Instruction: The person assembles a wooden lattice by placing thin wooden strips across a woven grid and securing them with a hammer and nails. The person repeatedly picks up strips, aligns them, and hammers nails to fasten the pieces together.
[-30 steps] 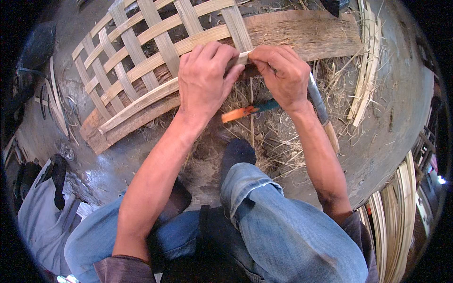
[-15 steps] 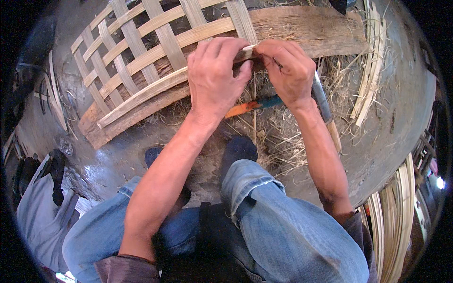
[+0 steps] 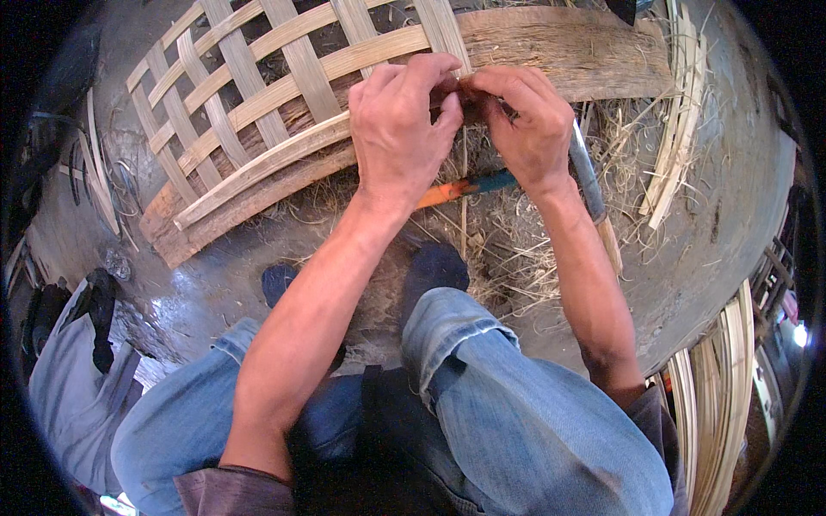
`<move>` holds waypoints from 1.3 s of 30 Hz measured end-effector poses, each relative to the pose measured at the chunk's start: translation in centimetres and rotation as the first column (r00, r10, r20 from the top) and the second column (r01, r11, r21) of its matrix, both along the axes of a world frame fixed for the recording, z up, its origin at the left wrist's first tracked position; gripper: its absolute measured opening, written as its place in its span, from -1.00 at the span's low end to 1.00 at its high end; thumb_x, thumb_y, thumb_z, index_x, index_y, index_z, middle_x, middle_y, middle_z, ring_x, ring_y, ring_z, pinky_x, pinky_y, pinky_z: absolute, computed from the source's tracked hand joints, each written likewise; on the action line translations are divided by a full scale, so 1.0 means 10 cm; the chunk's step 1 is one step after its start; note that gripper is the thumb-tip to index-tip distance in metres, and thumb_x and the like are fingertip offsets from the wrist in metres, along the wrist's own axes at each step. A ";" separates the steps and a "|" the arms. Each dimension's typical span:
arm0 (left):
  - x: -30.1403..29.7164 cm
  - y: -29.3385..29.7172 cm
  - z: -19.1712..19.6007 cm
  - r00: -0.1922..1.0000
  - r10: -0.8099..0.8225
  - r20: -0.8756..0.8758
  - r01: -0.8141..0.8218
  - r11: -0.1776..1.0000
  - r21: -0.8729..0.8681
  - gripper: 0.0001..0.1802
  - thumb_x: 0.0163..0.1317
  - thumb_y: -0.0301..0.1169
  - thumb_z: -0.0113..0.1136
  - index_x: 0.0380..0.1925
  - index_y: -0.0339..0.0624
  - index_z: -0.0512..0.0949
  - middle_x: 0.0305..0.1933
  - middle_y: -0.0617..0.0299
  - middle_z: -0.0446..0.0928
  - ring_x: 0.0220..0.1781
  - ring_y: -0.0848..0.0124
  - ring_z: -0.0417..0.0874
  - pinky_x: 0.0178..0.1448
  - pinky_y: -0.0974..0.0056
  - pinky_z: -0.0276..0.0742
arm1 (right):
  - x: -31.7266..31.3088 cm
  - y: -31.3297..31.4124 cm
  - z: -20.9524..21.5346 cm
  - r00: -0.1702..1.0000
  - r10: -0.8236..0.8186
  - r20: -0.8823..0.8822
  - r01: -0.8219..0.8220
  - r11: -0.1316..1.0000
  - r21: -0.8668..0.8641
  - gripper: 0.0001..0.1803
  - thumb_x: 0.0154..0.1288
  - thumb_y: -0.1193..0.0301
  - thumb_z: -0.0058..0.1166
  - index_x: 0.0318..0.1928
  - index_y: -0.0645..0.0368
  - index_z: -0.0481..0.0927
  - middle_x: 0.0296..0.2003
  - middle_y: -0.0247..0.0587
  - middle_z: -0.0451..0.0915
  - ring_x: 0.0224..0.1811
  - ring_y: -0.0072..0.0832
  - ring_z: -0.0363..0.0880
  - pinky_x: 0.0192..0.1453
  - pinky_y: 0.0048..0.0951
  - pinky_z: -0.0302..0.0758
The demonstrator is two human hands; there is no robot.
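Observation:
A lattice of woven flat bamboo strips lies at the far left and middle, over a rough wooden plank. Along its near edge runs a thicker bamboo strip. My left hand is closed round the right part of this edge strip, thumb and fingers curled over it. Just to the right, my right hand pinches at the strip's end, close to the lattice's corner. The fingertips of both hands almost meet, and the strip between them is mostly hidden.
Beneath my hands lie an orange and teal bar and a grey metal tube. Thin shavings litter the floor. Loose bamboo strips lie at the far right, with a larger bundle near right. Grey cloth hangs at left.
My left hand has moved slightly up and right along the edge strip, its fingers now nearer the right hand, covering the strip between them. The right hand has hardly moved.

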State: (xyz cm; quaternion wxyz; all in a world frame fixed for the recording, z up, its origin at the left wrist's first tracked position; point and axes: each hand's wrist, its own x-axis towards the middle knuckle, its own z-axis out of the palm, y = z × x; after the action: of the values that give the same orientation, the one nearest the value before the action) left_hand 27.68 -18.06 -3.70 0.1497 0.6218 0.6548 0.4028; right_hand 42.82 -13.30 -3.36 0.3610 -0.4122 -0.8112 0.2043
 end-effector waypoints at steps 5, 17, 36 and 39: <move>-0.06 -0.01 0.08 0.992 -0.028 0.120 0.035 0.998 -0.060 -0.59 0.00 -0.57 0.38 -0.08 -0.11 0.60 -0.24 0.21 0.69 -0.16 0.27 0.69 -0.01 0.20 0.59 | -0.01 -0.04 0.00 0.987 -0.099 -0.128 0.071 0.976 -0.204 -0.78 -0.01 0.58 0.34 -0.28 0.09 0.71 -0.33 -0.27 0.72 -0.25 -0.29 0.70 -0.17 -0.33 0.61; -0.14 -0.11 0.13 0.999 0.015 0.030 -0.013 0.998 -0.065 -0.60 0.07 -0.56 0.36 -0.04 -0.09 0.60 -0.22 0.22 0.70 -0.12 0.29 0.68 0.03 0.21 0.58 | 0.02 0.01 0.00 0.998 -0.002 -0.063 0.000 1.000 -0.022 -0.81 -0.01 0.56 0.35 -0.33 0.08 0.69 -0.34 -0.31 0.71 -0.25 -0.30 0.70 -0.17 -0.34 0.60; -0.13 -0.10 0.09 1.000 0.013 0.027 -0.012 0.999 -0.030 -0.62 0.05 -0.57 0.36 -0.07 -0.11 0.61 -0.25 0.23 0.69 -0.14 0.30 0.68 0.00 0.21 0.58 | 0.03 0.01 -0.03 0.999 0.010 -0.033 -0.009 1.000 0.023 -0.78 -0.04 0.56 0.36 -0.34 0.03 0.67 -0.33 -0.37 0.70 -0.25 -0.32 0.69 -0.17 -0.33 0.61; -0.08 -0.06 0.07 0.998 0.001 0.068 -0.001 1.000 -0.002 -0.62 0.02 -0.56 0.38 -0.10 -0.10 0.60 -0.28 0.25 0.68 -0.17 0.28 0.67 -0.03 0.19 0.54 | 0.03 0.00 -0.03 1.000 0.009 -0.006 -0.009 1.000 0.015 -0.76 -0.07 0.57 0.35 -0.33 0.02 0.67 -0.31 -0.37 0.70 -0.23 -0.32 0.69 -0.17 -0.32 0.61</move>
State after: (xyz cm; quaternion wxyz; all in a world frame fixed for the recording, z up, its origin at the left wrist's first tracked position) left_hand 26.85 -18.67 -2.98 0.1721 0.6072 0.6500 0.4234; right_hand 43.16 -13.33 -3.63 0.3657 -0.4051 -0.8135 0.2010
